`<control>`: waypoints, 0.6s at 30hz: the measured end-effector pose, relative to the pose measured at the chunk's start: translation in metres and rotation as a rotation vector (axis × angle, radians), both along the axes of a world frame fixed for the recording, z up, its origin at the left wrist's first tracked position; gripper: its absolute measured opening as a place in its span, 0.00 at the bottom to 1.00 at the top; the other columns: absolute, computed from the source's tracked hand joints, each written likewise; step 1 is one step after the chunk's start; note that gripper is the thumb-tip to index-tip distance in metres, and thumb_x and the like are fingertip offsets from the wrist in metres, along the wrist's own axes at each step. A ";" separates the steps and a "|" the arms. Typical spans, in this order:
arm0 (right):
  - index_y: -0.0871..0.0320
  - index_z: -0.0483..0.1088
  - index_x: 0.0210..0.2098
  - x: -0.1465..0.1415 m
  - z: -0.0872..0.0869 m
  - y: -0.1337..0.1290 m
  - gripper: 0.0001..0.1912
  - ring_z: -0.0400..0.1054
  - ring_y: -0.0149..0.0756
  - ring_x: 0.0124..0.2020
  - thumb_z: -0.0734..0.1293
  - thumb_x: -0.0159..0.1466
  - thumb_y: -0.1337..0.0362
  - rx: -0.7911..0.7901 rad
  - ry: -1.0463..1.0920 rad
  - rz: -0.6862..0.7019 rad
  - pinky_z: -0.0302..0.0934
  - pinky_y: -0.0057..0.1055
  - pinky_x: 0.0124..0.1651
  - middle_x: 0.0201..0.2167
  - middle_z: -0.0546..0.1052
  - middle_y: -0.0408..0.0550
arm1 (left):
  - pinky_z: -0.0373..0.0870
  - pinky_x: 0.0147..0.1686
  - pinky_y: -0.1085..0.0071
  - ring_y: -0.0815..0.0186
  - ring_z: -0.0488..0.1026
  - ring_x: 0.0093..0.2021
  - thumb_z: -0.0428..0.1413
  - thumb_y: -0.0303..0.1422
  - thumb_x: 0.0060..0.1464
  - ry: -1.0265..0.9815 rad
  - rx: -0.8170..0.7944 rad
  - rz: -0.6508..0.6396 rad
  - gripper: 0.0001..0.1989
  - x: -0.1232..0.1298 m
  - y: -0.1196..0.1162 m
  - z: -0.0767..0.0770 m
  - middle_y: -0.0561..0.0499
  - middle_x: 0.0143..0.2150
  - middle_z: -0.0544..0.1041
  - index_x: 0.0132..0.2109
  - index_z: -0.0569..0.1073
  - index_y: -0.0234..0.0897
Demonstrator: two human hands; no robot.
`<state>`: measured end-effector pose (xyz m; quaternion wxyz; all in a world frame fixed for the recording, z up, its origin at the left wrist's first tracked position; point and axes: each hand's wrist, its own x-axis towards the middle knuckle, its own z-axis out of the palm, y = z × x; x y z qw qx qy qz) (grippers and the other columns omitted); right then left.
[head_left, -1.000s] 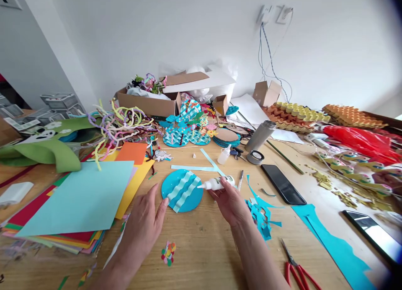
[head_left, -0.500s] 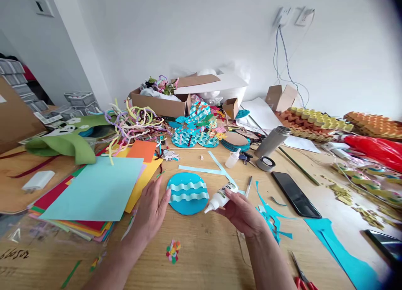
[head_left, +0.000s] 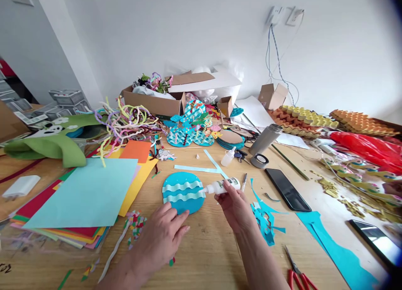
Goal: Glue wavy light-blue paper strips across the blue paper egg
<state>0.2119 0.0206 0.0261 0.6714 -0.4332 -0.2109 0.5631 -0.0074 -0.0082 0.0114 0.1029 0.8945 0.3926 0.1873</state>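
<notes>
A blue felt disc [head_left: 185, 206] lies on the table, crossed by two wavy light-blue strips [head_left: 184, 195]. My right hand [head_left: 234, 204] grips a white glue bottle [head_left: 224, 186], tilted nearly level, its nozzle at the disc's right edge by the strip ends. Whether the nozzle touches the felt I cannot tell. My left hand [head_left: 165, 233] rests at the disc's lower edge, fingers stretched out and holding nothing. Small coloured paper dots [head_left: 171, 261] show partly from beneath it. Left of that hand lie more colourful bits [head_left: 136, 225] and a white pipe cleaner [head_left: 117, 244].
Coloured paper sheets [head_left: 84, 193] are stacked at left. A small squeeze bottle [head_left: 228, 156], a grey flask [head_left: 266, 139] and a phone [head_left: 287, 189] stand or lie to the right. Red-handled scissors [head_left: 297, 271] and blue scraps [head_left: 265, 223] are near my right forearm. Another person's hand [head_left: 392, 187] shows at far right.
My left hand has moved from the disc's left side to its lower edge, over the paper dots. My right hand has raised the glue bottle's nozzle to the disc's right edge.
</notes>
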 end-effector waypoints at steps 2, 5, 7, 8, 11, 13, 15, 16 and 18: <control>0.60 0.74 0.27 -0.003 0.001 0.001 0.15 0.65 0.26 0.24 0.78 0.48 0.57 -0.021 -0.041 -0.003 0.62 0.22 0.26 0.25 0.75 0.43 | 0.72 0.39 0.58 0.56 0.70 0.41 0.51 0.32 0.62 0.054 -0.046 0.017 0.16 0.000 0.000 0.001 0.47 0.34 0.74 0.55 0.72 0.36; 0.60 0.73 0.27 -0.008 0.000 0.003 0.16 0.64 0.26 0.24 0.77 0.49 0.56 -0.007 -0.140 0.011 0.60 0.23 0.26 0.24 0.73 0.42 | 0.72 0.42 0.56 0.55 0.71 0.43 0.51 0.32 0.62 0.103 -0.099 0.033 0.16 0.001 -0.001 0.003 0.47 0.36 0.75 0.56 0.72 0.38; 0.60 0.72 0.28 -0.010 -0.003 0.003 0.17 0.63 0.26 0.24 0.77 0.50 0.55 0.011 -0.225 0.005 0.59 0.23 0.27 0.24 0.72 0.41 | 0.72 0.42 0.56 0.55 0.71 0.44 0.51 0.31 0.61 0.121 -0.121 0.040 0.15 0.002 0.000 0.004 0.46 0.37 0.76 0.55 0.73 0.38; 0.60 0.71 0.28 -0.010 -0.006 0.002 0.17 0.63 0.27 0.25 0.76 0.51 0.54 0.016 -0.267 -0.013 0.59 0.24 0.27 0.24 0.72 0.41 | 0.73 0.42 0.55 0.55 0.71 0.44 0.51 0.31 0.61 0.124 -0.128 0.045 0.15 0.002 0.001 0.004 0.46 0.37 0.76 0.54 0.73 0.38; 0.59 0.70 0.28 -0.011 -0.013 -0.003 0.18 0.63 0.28 0.25 0.74 0.53 0.52 0.025 -0.406 -0.085 0.59 0.25 0.28 0.23 0.71 0.41 | 0.73 0.43 0.55 0.55 0.71 0.45 0.51 0.30 0.61 0.109 -0.137 0.053 0.12 0.002 0.003 0.005 0.47 0.39 0.76 0.50 0.75 0.39; 0.59 0.68 0.27 -0.011 -0.014 -0.007 0.18 0.64 0.30 0.25 0.73 0.54 0.51 0.028 -0.519 -0.096 0.59 0.26 0.28 0.22 0.71 0.41 | 0.72 0.45 0.55 0.55 0.71 0.46 0.51 0.29 0.61 0.094 -0.132 0.058 0.12 0.002 0.004 0.007 0.47 0.41 0.77 0.48 0.75 0.39; 0.59 0.67 0.27 -0.012 -0.012 -0.010 0.18 0.64 0.31 0.25 0.73 0.54 0.51 0.031 -0.620 -0.088 0.59 0.27 0.28 0.22 0.71 0.42 | 0.72 0.45 0.55 0.54 0.71 0.47 0.52 0.29 0.61 0.092 -0.129 0.063 0.12 0.002 0.004 0.008 0.46 0.42 0.77 0.49 0.75 0.38; 0.59 0.67 0.27 -0.012 -0.010 -0.012 0.18 0.64 0.31 0.25 0.72 0.54 0.51 0.033 -0.660 -0.093 0.59 0.27 0.27 0.22 0.71 0.42 | 0.72 0.45 0.55 0.54 0.71 0.47 0.52 0.28 0.60 0.093 -0.130 0.063 0.12 0.002 0.004 0.008 0.46 0.42 0.77 0.50 0.75 0.37; 0.58 0.66 0.27 -0.013 -0.006 -0.014 0.17 0.63 0.31 0.23 0.72 0.54 0.51 0.043 -0.722 -0.121 0.58 0.27 0.25 0.21 0.71 0.42 | 0.73 0.45 0.55 0.54 0.71 0.47 0.52 0.28 0.61 0.091 -0.130 0.052 0.14 0.002 0.004 0.009 0.45 0.43 0.77 0.52 0.74 0.37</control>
